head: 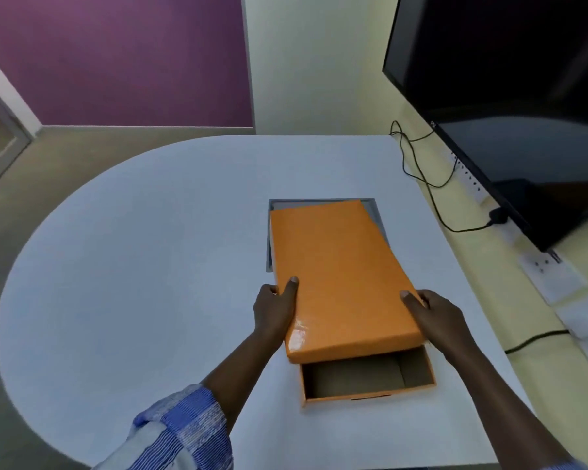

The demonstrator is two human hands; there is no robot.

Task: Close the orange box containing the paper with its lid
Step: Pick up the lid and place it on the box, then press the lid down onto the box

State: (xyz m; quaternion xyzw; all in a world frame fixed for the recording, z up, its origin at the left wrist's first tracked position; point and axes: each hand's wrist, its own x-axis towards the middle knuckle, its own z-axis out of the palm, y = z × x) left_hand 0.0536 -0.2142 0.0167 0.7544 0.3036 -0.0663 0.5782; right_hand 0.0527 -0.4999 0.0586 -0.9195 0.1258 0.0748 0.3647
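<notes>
An orange lid lies tilted over the orange box, shifted away from me, so the box's near end stays uncovered. That end shows a brown cardboard interior; no paper is visible there. My left hand grips the lid's left edge with the thumb on top. My right hand holds the lid's right edge near its front corner. The far part of the box is hidden under the lid.
The box rests on a white table with a rounded left side. A grey rectangular panel is set into the table behind the lid. A dark monitor, black cables and wall sockets line the right side.
</notes>
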